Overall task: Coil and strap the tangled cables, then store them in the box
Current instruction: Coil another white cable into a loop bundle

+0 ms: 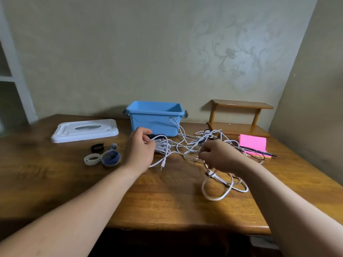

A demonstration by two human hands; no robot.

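A tangle of white and dark cables [187, 145] sprawls across the wooden table [167, 201] in front of an open blue box [156, 117]. My left hand [141, 147] is closed on a bunch of white cable with a dark strap or plug at its top, just in front of the box. My right hand [219, 156] pinches a thin cable strand in the middle of the tangle; a white loop [219, 190] hangs below it onto the table. Several rolled straps [104, 154] lie left of my left hand.
The box's white lid [85, 130] lies flat at the back left. A pink sticky-note pad [254, 145] with a pen [263, 152] on it sits at the right, under cable ends. A small wooden shelf [239, 117] stands at the back right by the wall.
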